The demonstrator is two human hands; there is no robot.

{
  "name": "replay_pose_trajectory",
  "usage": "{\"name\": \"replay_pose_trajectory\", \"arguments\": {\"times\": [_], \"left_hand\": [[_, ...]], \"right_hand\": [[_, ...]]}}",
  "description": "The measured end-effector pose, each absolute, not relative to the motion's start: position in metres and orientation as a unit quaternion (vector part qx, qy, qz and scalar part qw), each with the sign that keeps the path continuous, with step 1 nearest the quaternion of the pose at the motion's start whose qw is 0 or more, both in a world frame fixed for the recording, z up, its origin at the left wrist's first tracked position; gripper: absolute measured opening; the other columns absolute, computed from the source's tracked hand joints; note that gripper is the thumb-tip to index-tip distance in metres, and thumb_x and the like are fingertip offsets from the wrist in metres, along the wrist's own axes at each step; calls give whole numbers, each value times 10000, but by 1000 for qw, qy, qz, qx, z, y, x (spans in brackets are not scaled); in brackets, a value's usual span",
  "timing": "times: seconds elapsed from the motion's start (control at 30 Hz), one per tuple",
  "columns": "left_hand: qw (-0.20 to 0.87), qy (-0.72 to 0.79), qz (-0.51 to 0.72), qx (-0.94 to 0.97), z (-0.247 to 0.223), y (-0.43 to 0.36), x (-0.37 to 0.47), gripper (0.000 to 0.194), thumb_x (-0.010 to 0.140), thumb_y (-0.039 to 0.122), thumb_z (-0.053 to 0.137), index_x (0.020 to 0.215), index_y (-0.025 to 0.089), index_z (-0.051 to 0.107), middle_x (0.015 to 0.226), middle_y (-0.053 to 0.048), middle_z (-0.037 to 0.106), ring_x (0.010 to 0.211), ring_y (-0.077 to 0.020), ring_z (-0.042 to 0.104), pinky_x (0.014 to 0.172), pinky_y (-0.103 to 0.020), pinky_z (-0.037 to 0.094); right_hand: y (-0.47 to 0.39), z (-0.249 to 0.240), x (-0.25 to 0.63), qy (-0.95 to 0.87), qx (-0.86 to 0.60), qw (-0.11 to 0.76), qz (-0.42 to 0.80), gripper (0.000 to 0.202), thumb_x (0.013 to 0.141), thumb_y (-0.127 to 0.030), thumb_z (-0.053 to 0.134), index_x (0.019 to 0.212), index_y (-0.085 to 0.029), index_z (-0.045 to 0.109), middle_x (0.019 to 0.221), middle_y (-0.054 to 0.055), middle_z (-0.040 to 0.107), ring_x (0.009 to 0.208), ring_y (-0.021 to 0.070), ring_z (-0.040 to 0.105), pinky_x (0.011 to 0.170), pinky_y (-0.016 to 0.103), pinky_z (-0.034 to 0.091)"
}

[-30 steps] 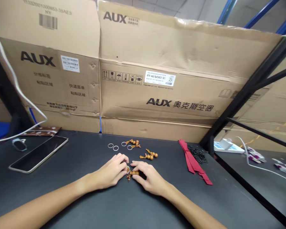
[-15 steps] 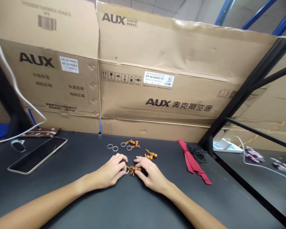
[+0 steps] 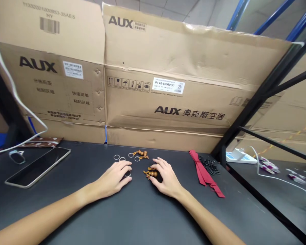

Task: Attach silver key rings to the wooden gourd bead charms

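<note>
My left hand (image 3: 112, 179) rests low on the black tabletop (image 3: 140, 214), its fingers apart and curved beside a silver ring (image 3: 128, 174). The ring lies between thumb and fingertips. To the right, my right hand (image 3: 166, 178) arches over wooden beads (image 3: 153, 174) with orange cord, thumb and fingers spread around them; its palm hides part of the group. Two silver rings lie beyond my left hand, the right one (image 3: 122, 159) partly covered. Farther back, two beaded charms (image 3: 142, 153) on orange cords have rings attached.
A phone (image 3: 38, 167), a brown patterned pouch (image 3: 42, 142) and a clear-and-blue item (image 3: 16, 157) lie left. Red strips (image 3: 204, 172) and black pieces (image 3: 210, 165) lie right. Cardboard (image 3: 153, 102) stands behind; a black frame bar (image 3: 253, 102) slants at right.
My hands have moved apart and slightly away from me. The ring near my left hand now sits clear of the beads. My right hand now covers where separate beads showed.
</note>
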State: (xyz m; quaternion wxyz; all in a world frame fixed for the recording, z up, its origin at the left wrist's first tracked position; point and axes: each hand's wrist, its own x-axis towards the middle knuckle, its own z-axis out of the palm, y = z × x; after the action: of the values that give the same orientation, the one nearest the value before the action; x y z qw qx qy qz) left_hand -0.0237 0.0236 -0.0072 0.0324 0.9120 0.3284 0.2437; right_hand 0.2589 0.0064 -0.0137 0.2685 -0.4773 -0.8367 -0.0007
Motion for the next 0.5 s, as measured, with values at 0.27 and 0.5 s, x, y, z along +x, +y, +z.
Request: {"name": "replay_pose_trajectory", "arguments": {"times": [0.27,0.5], "left_hand": [[32,368,142,918,-12,30,-28,545,1004,505,361,1442,190,436,1494,-102,422,1413,-295,322,1169,-482,243],[49,386,79,918,-7,35,-29,602,1009,534,294,1494,181,342,1545,-85,306,1446,-295,229,1182,-464,215]], "right_hand": [[5,-8,257,-874,-464,143,2,384,994,-351,411,1358,-310,527,1513,47,399,1431,337,256,1128,630,211],[9,-8,265,-888,-438,142,14,388,1009,-289,350,1354,-283,527,1461,49,474,1394,283,347,1144,594,219]]}}
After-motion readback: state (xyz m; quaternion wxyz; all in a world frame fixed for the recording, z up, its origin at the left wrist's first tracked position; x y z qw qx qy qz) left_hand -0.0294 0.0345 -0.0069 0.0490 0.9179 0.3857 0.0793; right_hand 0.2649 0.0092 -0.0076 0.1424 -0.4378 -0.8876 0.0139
